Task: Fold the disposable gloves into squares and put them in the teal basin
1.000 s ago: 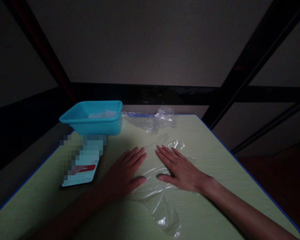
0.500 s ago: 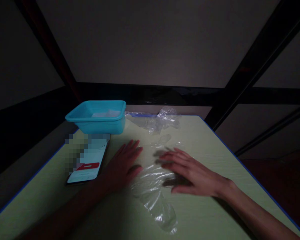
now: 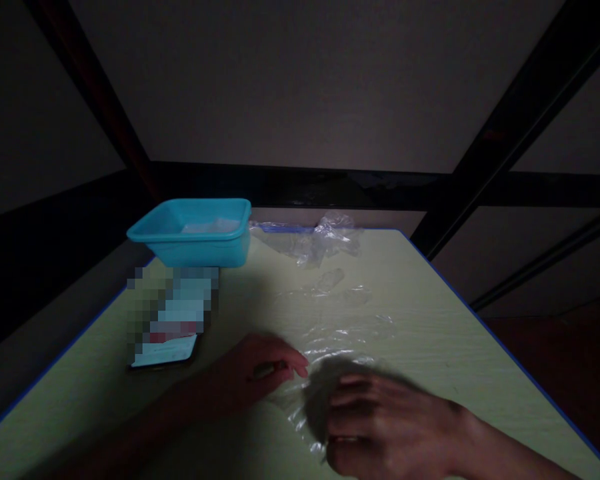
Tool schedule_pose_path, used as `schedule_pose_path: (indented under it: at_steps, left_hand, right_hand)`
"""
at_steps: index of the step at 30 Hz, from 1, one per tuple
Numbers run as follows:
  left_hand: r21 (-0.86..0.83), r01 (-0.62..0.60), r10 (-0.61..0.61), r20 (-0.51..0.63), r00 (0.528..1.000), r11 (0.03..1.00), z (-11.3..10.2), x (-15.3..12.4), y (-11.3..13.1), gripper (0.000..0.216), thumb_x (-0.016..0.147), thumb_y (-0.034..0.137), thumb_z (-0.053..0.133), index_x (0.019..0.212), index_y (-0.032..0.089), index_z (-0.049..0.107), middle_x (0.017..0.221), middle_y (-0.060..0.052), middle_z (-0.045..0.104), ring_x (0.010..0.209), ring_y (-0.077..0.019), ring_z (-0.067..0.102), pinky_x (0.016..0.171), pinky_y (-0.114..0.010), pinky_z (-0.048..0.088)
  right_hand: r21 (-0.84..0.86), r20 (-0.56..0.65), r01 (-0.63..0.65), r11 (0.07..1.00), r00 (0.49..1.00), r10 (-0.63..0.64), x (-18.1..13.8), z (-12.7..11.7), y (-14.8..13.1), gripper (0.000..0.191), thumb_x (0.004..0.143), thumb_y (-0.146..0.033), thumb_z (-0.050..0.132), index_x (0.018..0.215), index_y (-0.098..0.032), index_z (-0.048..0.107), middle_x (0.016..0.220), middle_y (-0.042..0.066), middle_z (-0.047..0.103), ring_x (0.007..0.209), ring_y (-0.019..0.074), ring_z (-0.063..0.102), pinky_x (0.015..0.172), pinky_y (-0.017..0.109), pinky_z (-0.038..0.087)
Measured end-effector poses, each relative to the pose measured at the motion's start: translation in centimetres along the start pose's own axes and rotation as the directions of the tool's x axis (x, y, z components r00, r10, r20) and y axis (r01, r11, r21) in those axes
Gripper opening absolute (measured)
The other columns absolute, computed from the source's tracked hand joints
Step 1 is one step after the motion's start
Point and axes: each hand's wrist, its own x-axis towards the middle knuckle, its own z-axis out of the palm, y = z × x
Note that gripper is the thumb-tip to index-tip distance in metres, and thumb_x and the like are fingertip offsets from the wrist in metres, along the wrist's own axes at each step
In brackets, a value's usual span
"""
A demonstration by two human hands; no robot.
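A thin clear plastic sheet lies crumpled flat on the pale green table. My left hand rests on the table at the sheet's near left edge, fingers curled and pinched on the film. My right hand hovers low over the sheet's near end, smeared by motion, fingers bent towards the left; whether it grips the film is unclear.
A turquoise plastic tub stands at the far left of the table. A phone with a lit screen lies in front of it. More crumpled clear plastic sits at the far edge. Dark beams cross behind the table.
Both hands lay flat and spread on the sheet; they have drawn back towards me. The left now pinches the sheet's edge, the right has swept down to its near end.
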Motion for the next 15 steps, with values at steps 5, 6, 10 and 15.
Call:
schedule_pose_path:
  at_steps: [5, 6, 10, 15]
  left_hand:
    - [-0.008, 0.029, -0.028, 0.082, 0.996, 1.000, 0.0, 0.0, 0.3, 0.022, 0.088, 0.025, 0.045, 0.091, 0.017, 0.066, 0.092, -0.003, 0.070, 0.085, -0.0145, 0.063, 0.078, -0.024, 0.046]
    - [-0.011, 0.052, -0.051, 0.084, 0.995, 0.999, 0.1, 0.0, 0.2, 0.022, 0.088, 0.026, 0.046, 0.092, 0.017, 0.065, 0.092, -0.003, 0.070, 0.085, -0.0148, 0.063, 0.078, -0.025, 0.045]
    - [-0.097, 0.131, -0.124, 0.077, 0.989, 0.987, 0.1, -0.2, -0.1, 0.027, 0.090, 0.032, 0.041, 0.102, 0.018, 0.061, 0.089, -0.003, 0.070, 0.081, -0.0145, 0.063, 0.076, -0.025, 0.045]
    - [-0.193, 0.141, -0.127, 0.086, 0.988, 0.971, -0.1, 0.0, -0.4, 0.034, 0.090, 0.039, 0.039, 0.105, 0.015, 0.059, 0.084, -0.004, 0.069, 0.078, -0.0158, 0.063, 0.079, -0.027, 0.044]
  right_hand:
    - [0.165, -0.112, -0.066, 0.984, 0.990, 0.085, -0.2, -0.3, 0.4, 0.016, 0.075, -0.012, 0.045, 0.082, -0.017, 0.058, 0.069, 0.002, 0.059, 0.064, 0.0151, 0.050, 0.059, 0.029, 0.040]
    - [0.210, -0.151, -0.094, 0.973, 0.980, 0.127, -0.3, -0.5, 0.5, 0.019, 0.075, -0.011, 0.043, 0.086, -0.016, 0.058, 0.070, 0.003, 0.060, 0.065, 0.0151, 0.051, 0.060, 0.029, 0.041]
    - [0.409, -0.250, -0.242, 0.880, 0.898, 0.363, -0.5, -1.3, 0.6, 0.015, 0.081, -0.011, 0.046, 0.090, -0.016, 0.058, 0.072, 0.003, 0.061, 0.067, 0.0130, 0.055, 0.062, 0.026, 0.045]
    - [0.668, -0.266, -0.325, 0.670, 0.736, 0.622, -0.1, -1.0, 1.2, 0.014, 0.078, -0.010, 0.052, 0.089, -0.017, 0.056, 0.068, -0.001, 0.058, 0.061, 0.0098, 0.054, 0.057, 0.022, 0.045]
